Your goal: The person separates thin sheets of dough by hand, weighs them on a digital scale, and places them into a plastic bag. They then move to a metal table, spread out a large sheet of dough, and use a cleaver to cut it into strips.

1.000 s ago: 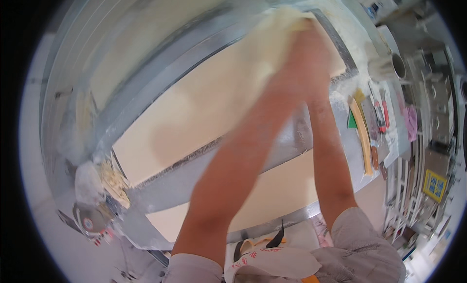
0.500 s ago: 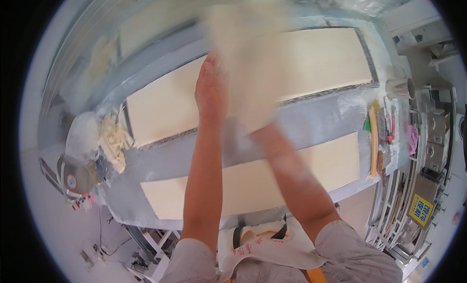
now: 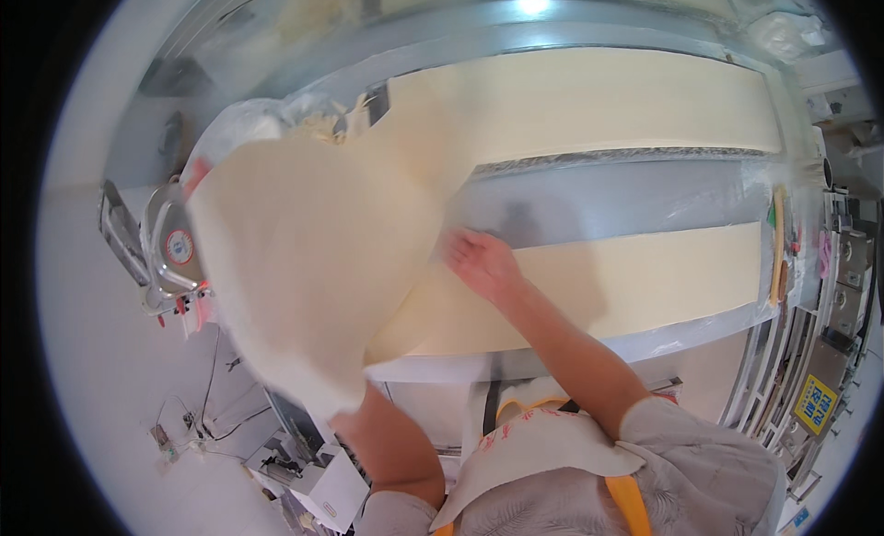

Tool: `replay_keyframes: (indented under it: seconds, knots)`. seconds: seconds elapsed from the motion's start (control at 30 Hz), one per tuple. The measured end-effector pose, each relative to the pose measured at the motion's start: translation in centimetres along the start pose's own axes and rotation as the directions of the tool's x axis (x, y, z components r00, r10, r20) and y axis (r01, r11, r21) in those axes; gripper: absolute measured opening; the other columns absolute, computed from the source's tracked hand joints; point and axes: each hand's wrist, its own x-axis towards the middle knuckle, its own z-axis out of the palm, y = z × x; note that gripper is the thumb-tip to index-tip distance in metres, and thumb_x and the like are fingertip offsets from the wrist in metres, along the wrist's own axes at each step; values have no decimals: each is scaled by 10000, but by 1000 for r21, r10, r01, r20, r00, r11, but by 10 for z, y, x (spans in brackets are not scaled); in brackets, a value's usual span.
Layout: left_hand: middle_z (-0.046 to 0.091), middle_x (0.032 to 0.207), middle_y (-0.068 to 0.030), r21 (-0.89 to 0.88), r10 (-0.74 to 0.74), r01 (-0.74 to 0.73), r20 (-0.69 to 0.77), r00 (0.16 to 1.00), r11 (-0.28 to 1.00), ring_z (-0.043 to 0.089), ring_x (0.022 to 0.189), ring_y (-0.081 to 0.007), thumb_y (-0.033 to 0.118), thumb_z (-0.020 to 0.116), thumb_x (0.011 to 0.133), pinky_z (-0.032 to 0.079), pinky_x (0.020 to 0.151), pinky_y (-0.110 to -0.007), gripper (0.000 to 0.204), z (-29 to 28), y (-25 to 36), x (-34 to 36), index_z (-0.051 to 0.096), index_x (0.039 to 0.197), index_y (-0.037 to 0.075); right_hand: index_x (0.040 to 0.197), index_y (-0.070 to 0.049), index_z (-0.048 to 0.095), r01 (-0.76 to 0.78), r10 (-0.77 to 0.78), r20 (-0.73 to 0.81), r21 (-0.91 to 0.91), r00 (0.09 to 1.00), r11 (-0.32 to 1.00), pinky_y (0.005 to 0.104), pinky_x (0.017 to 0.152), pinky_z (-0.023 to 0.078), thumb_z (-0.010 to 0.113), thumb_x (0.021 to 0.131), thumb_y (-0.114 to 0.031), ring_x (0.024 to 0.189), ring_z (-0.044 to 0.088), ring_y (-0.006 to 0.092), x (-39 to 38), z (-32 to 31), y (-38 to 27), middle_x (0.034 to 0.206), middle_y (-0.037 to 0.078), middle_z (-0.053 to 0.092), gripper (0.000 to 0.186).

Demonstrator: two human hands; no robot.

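A large, pale, floppy dough sheet (image 3: 308, 250) is lifted over the table's left side, its outline blurred and its far part trailing toward the back strip. My left hand (image 3: 196, 175) is mostly hidden behind it; only reddish fingers show, closed on its upper left edge. At the sheet's right edge is my right hand (image 3: 481, 262), fingers bent and pressed together against the dough, their tips blurred. Under and beside that hand, a long flat dough strip (image 3: 645, 273) lies along the near side. Another long dough strip (image 3: 608, 103) lies behind it on a dark-edged base.
The table (image 3: 589, 191) is grey and shiny. Left of it are a clear plastic bag (image 3: 253, 122), dough scraps (image 3: 322, 128) and a metal machine (image 3: 175, 246). A yellowish wooden stick (image 3: 779, 246) lies at the right end. Metal racks and a purple cloth (image 3: 824, 252) stand beyond.
Both hands have come back from the far side with the dough sheet, moving left and nearer. The sheet now hangs wide over the left side, covering my left hand. The view has shifted left.
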Motion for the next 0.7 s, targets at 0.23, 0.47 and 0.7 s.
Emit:
replay_keyframes:
  seconds: [0.23,0.47,0.7]
  knots:
    - [291,1755,-151,228,-154,188,-161,975,955,257,1630,-275,253,450,1120,272,1313,-393,624,-147,-101,-82,275,1687,60,1381,55,574,235,-214,270,-49,939,971,467,1126,532,516,1094,-144,1286,637,315,113,49,138,1349,192,664,353]
    - [276,1761,-151,212,-229,300,-301,925,930,246,1633,-274,258,429,1129,264,1317,-398,622,-200,-149,-122,258,1694,65,1409,49,561,186,-193,198,54,961,981,476,1141,516,528,1091,-150,1311,622,322,89,78,114,1381,197,649,377]
    - [262,1766,-151,-159,-260,236,-147,954,959,235,1636,-272,264,408,1137,256,1320,-403,620,-115,-126,-128,241,1702,70,1438,42,549,505,-472,266,-68,840,860,484,1156,500,539,1088,-157,1335,607,330,-86,73,-38,1413,201,634,403]
